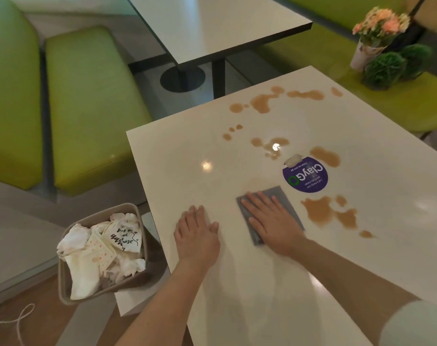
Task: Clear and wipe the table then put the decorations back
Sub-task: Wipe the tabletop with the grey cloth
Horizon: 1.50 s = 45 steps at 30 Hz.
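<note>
Grey, thin and seemingly limp, the cloth [274, 208] is pressed flat on the white table [249, 283] under the outstretched right hand [272, 221], beside brown spills [329, 213], while the left hand [197, 233] rests open nearby; it is probably best driven by palm pressure.

- Your white table [237, 295] carries brown spills [324, 213] across its far and right parts.
- A round purple sticker [306, 176] sits near its middle.
- A grey cloth [277, 196] lies flat just below the sticker, under your right hand [269, 218].
- Your left hand [197, 233] rests flat near the left edge.
</note>
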Each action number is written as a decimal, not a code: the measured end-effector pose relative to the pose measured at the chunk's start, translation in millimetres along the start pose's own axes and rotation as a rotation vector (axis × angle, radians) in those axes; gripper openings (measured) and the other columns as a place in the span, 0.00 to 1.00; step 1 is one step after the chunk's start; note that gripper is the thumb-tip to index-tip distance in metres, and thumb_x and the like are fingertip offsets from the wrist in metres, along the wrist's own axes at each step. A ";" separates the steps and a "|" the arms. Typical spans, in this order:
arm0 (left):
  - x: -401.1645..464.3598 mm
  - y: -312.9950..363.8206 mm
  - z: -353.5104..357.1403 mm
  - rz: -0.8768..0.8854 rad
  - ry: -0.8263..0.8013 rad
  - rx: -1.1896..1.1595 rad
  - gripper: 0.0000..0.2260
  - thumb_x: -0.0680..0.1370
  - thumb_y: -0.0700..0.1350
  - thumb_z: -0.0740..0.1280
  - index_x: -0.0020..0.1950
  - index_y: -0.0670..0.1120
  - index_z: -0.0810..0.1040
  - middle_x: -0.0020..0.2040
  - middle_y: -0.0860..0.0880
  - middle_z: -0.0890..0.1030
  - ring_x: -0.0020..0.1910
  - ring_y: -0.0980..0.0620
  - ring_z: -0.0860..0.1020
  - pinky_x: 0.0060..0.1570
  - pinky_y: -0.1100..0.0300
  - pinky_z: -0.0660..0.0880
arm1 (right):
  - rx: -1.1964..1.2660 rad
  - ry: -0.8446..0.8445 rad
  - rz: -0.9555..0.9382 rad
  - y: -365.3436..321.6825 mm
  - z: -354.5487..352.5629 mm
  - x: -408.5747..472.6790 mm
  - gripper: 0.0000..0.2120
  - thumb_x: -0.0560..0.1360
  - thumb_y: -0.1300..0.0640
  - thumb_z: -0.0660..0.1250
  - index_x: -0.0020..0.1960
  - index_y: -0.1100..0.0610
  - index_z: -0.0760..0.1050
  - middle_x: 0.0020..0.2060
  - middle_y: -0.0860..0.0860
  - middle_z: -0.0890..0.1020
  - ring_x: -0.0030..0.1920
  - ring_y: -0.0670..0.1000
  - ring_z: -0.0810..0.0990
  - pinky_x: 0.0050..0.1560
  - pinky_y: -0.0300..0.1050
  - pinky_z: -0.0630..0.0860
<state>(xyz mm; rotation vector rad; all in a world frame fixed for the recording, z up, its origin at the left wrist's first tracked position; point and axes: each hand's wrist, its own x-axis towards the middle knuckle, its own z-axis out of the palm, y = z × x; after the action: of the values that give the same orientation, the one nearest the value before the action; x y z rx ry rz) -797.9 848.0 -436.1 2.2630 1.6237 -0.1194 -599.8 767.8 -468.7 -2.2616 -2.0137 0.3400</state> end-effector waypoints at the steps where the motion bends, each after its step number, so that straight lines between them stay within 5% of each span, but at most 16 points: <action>1: -0.7 -1.1 0.9 -0.007 0.000 0.002 0.27 0.84 0.57 0.48 0.80 0.48 0.47 0.80 0.47 0.49 0.78 0.46 0.47 0.75 0.50 0.46 | 0.009 -0.016 0.067 5.7 -3.2 14.1 0.28 0.80 0.41 0.34 0.79 0.45 0.41 0.78 0.43 0.44 0.79 0.47 0.43 0.76 0.46 0.37; 5: 2.3 1.7 8.1 -0.018 0.030 0.018 0.27 0.83 0.57 0.47 0.80 0.48 0.47 0.80 0.47 0.49 0.78 0.46 0.47 0.75 0.50 0.45 | 0.053 -0.007 0.211 -15.2 -7.2 51.3 0.30 0.80 0.43 0.34 0.80 0.50 0.42 0.79 0.47 0.43 0.78 0.50 0.40 0.76 0.50 0.35; 10: 2.6 7.5 10.4 -0.036 0.037 -0.014 0.27 0.83 0.58 0.47 0.80 0.47 0.49 0.80 0.46 0.50 0.78 0.46 0.47 0.76 0.50 0.44 | 0.033 -0.008 -0.129 -37.8 12.0 -16.0 0.26 0.83 0.45 0.42 0.79 0.50 0.55 0.78 0.48 0.56 0.78 0.50 0.51 0.76 0.50 0.44; 16: 5.5 10.8 2.6 -0.026 0.029 0.094 0.27 0.83 0.57 0.48 0.78 0.44 0.53 0.78 0.44 0.56 0.76 0.44 0.54 0.74 0.49 0.53 | 0.055 -0.032 0.066 10.0 -2.4 0.0 0.36 0.76 0.39 0.26 0.80 0.47 0.47 0.79 0.44 0.47 0.79 0.49 0.45 0.77 0.49 0.39; 18: 10.2 17.1 -1.4 -0.037 0.054 0.174 0.25 0.83 0.58 0.49 0.75 0.44 0.60 0.74 0.44 0.63 0.72 0.44 0.62 0.70 0.48 0.59 | 0.087 -0.028 0.119 -7.1 -2.5 -0.9 0.36 0.74 0.42 0.29 0.80 0.49 0.46 0.79 0.46 0.47 0.79 0.50 0.44 0.77 0.50 0.37; 23: 10.5 39.4 0.6 -0.088 0.083 0.261 0.24 0.83 0.57 0.51 0.72 0.42 0.64 0.67 0.43 0.68 0.66 0.44 0.66 0.65 0.49 0.63 | 0.050 0.025 -0.165 -26.0 18.2 -90.5 0.24 0.84 0.47 0.47 0.78 0.50 0.57 0.77 0.48 0.60 0.78 0.51 0.56 0.75 0.51 0.48; 30: -27.9 107.7 29.2 0.069 0.136 0.032 0.21 0.82 0.52 0.59 0.74 0.48 0.65 0.67 0.47 0.68 0.65 0.45 0.66 0.60 0.51 0.65 | 0.056 0.079 0.175 49.4 7.8 -119.0 0.25 0.84 0.49 0.41 0.78 0.49 0.58 0.78 0.45 0.58 0.78 0.48 0.54 0.75 0.50 0.49; 36: -35.5 156.4 46.9 0.074 0.048 0.043 0.27 0.81 0.58 0.58 0.77 0.50 0.57 0.75 0.50 0.59 0.73 0.48 0.59 0.67 0.53 0.61 | 0.036 0.066 -0.043 55.9 11.6 -178.4 0.24 0.84 0.49 0.47 0.79 0.49 0.55 0.78 0.45 0.56 0.78 0.47 0.50 0.76 0.50 0.49; 40: -33.5 168.1 51.5 -0.015 -0.013 0.070 0.31 0.79 0.60 0.61 0.77 0.48 0.54 0.77 0.48 0.56 0.76 0.46 0.54 0.71 0.52 0.56 | 0.013 0.078 0.135 108.3 1.9 -180.2 0.25 0.83 0.48 0.42 0.79 0.49 0.53 0.78 0.45 0.54 0.78 0.47 0.51 0.76 0.50 0.48; 45: -27.5 183.2 46.4 -0.081 -0.052 0.128 0.31 0.78 0.55 0.65 0.75 0.45 0.57 0.72 0.44 0.60 0.72 0.44 0.59 0.67 0.50 0.63 | 0.055 0.112 0.248 104.4 1.0 -138.6 0.25 0.82 0.48 0.46 0.79 0.50 0.57 0.78 0.48 0.58 0.78 0.51 0.54 0.76 0.51 0.45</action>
<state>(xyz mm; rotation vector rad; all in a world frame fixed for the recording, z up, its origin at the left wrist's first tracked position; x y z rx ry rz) -630.4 756.4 -429.3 2.2662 1.7264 -0.3082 -513.3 617.7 -478.1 -2.4403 -1.6545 0.2770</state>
